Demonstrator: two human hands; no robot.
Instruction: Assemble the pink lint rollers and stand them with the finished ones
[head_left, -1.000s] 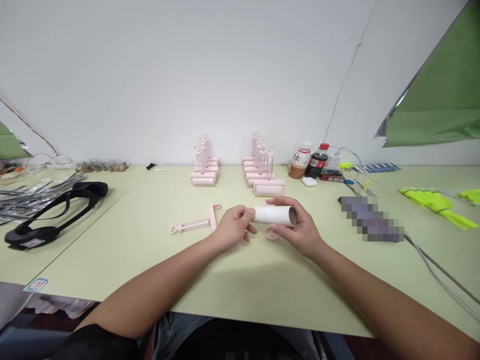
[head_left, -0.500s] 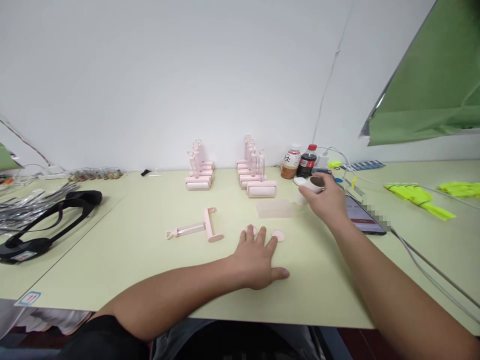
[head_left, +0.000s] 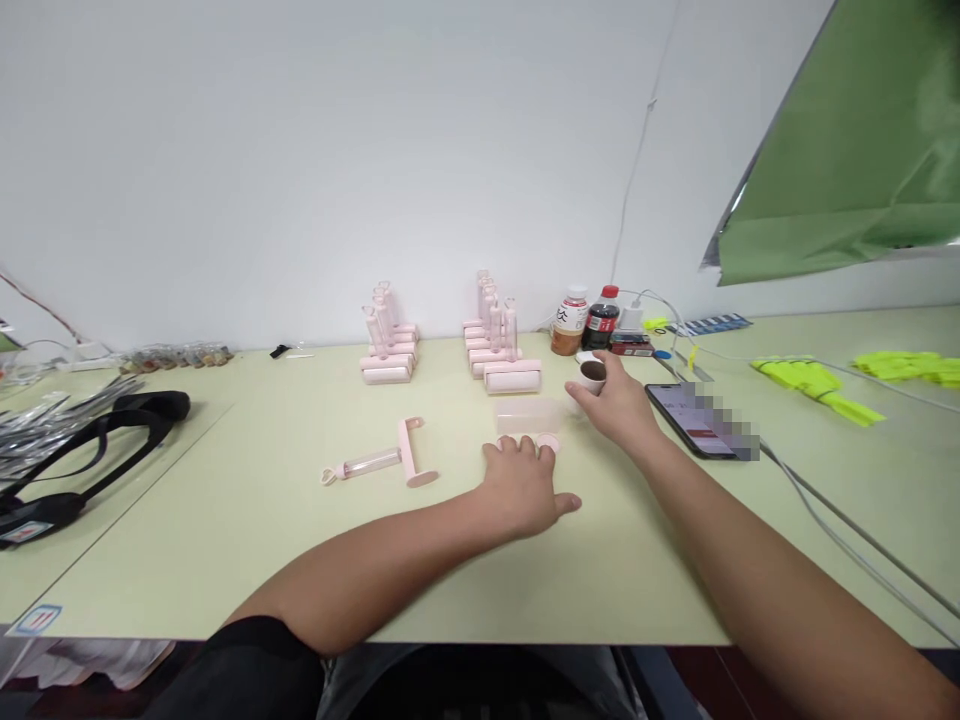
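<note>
My left hand [head_left: 525, 487] rests palm down on the table, thumb out to the side. Its fingertips touch two small round pink caps [head_left: 549, 441], partly covering them. A white roll with a brown core [head_left: 592, 371], likely a lint-roller refill, is gripped between the thumb and fingers of my right hand [head_left: 616, 402]. Just left of that roll lies a translucent pale cover [head_left: 527, 416]. A pink lint-roller handle [head_left: 373, 463] with a clear grip and a heart-shaped loop lies to the left, its frame bare of any roll.
Two rows of pink lint rollers [head_left: 512, 377] stand towards the wall. A white-capped bottle [head_left: 570, 320] and a cola bottle [head_left: 601, 320] stand behind my right hand. A phone [head_left: 703, 420], cables and neon-yellow fabric [head_left: 814, 385] lie right; a black strap-like object [head_left: 97, 440] lies left.
My right hand has brought the white roll left and closer to the translucent cover. The fingers of my left hand have bent and drawn together over the pink caps, which sit nearer the cover.
</note>
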